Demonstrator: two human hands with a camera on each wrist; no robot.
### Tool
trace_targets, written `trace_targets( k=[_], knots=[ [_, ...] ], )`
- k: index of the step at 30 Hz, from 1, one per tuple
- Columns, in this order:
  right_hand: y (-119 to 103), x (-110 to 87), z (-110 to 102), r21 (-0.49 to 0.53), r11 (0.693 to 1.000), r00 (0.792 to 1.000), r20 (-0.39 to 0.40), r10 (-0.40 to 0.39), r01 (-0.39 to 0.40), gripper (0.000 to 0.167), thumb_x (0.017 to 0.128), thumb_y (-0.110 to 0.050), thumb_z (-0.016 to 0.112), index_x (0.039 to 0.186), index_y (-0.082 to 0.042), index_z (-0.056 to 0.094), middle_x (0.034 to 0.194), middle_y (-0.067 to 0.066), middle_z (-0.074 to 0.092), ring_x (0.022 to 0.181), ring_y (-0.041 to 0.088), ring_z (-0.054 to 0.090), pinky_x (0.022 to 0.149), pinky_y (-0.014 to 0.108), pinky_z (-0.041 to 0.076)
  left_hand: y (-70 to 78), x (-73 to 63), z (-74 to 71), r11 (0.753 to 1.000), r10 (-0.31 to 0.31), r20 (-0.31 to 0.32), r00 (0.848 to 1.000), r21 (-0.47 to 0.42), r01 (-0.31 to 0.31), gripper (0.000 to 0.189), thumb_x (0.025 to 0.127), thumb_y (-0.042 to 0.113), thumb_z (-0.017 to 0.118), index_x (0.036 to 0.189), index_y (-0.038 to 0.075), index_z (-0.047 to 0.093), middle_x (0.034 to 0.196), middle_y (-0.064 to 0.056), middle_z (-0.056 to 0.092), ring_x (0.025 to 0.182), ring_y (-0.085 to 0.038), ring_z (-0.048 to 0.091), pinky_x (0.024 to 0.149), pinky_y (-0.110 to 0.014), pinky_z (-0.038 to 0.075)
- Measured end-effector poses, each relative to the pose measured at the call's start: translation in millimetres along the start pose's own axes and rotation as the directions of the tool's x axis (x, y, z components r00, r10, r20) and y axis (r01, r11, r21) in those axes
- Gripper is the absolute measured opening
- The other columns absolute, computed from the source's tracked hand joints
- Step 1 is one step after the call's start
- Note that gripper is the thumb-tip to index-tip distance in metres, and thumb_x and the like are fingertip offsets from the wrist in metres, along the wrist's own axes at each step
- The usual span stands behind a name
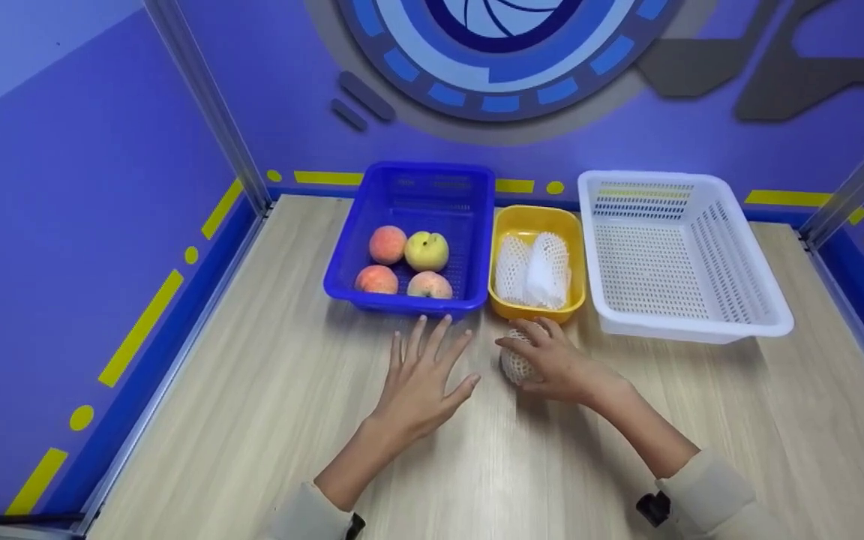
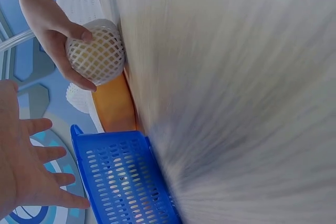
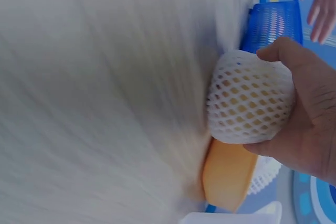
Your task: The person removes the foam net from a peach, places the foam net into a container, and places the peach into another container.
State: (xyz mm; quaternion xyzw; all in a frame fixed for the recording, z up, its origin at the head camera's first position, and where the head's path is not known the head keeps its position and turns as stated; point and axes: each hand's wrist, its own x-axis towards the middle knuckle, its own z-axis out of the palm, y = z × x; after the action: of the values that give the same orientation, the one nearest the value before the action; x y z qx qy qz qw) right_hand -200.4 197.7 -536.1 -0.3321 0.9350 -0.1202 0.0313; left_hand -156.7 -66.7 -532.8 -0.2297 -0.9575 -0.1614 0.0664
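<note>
My right hand (image 1: 556,364) grips a peach in a white foam net (image 1: 516,361), low at the table in front of the yellow bin (image 1: 503,306). In the right wrist view the netted peach (image 3: 251,98) shows yellowish skin through the mesh, with thumb and fingers around its sides. My left hand (image 1: 418,382) is held out with spread, straight fingers and holds nothing. Its fingertips point at the near rim of the blue basket (image 1: 402,301). Inside that basket are several bare peaches (image 1: 427,251), red-orange and yellow.
White foam nets (image 1: 548,270) lie in the yellow bin, between the blue basket and a white perforated basket (image 1: 691,328) on the right. All three containers stand in a row along the back of the wooden table (image 1: 252,420). Blue-purple panels (image 1: 432,150) enclose the table's back and sides.
</note>
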Motion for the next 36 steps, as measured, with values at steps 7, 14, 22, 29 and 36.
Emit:
trace_targets(
  k=[7,14,22,29,36],
  knots=[
    [5.3,1.9,-7.1,0.022,1.0,1.0,0.006,0.022,-0.022,0.062,0.079,-0.017,0.087,0.136,-0.02,0.061,0.141,0.016,0.047,0.125,0.044,0.042,0.101,0.061,0.045,-0.3,-1.3,0.3,1.0,-0.006,-0.005,1.0,0.0,0.006,0.064,0.102,0.064,0.034,0.156,0.03,0.041,0.167,-0.003,0.027,0.154,-0.039,0.017,0.118,-0.072,0.012],
    [11.1,0.5,2.2,0.07,0.997,0.999,0.021,0.026,-0.027,0.063,0.081,-0.021,0.085,0.137,-0.021,0.055,0.153,0.017,0.038,0.137,0.047,0.034,0.107,0.065,0.04,0.6,-2.0,2.5,1.0,-0.005,0.015,1.0,0.006,0.004,0.068,0.102,0.067,0.029,0.157,0.029,0.039,0.168,-0.003,0.024,0.154,-0.038,0.015,0.117,-0.071,0.014],
    [15.0,-0.2,5.2,0.136,0.989,0.997,-0.055,0.059,-0.051,0.06,0.078,-0.021,0.085,0.132,-0.022,0.06,0.142,0.012,0.05,0.129,0.041,0.044,0.104,0.059,0.045,4.3,-1.4,5.7,1.0,0.02,0.005,1.0,0.019,-0.02,0.063,0.102,0.061,0.039,0.155,0.027,0.043,0.166,-0.003,0.028,0.153,-0.038,0.02,0.117,-0.071,0.017],
    [13.2,-4.3,-0.6,0.312,0.949,0.966,-0.224,0.128,-0.054,0.059,0.072,-0.022,0.086,0.126,-0.019,0.064,0.131,0.009,0.057,0.117,0.031,0.055,0.097,0.053,0.051,8.2,-1.3,8.7,0.997,0.041,0.049,0.998,0.07,-0.045,0.055,0.099,0.053,0.05,0.145,0.023,0.055,0.156,-0.004,0.046,0.147,-0.034,0.036,0.113,-0.064,0.034],
    [-1.0,-6.1,-9.7,0.561,0.826,0.908,-0.31,0.283,-0.066,0.058,0.08,-0.028,0.086,0.131,-0.016,0.061,0.132,0.003,0.062,0.121,0.022,0.057,0.103,0.047,0.045,9.5,2.5,12.9,0.994,0.112,-0.004,0.994,-0.009,-0.112,0.044,0.099,0.038,0.061,0.138,0.019,0.061,0.144,-0.002,0.058,0.134,-0.028,0.051,0.109,-0.052,0.045]
  ],
)
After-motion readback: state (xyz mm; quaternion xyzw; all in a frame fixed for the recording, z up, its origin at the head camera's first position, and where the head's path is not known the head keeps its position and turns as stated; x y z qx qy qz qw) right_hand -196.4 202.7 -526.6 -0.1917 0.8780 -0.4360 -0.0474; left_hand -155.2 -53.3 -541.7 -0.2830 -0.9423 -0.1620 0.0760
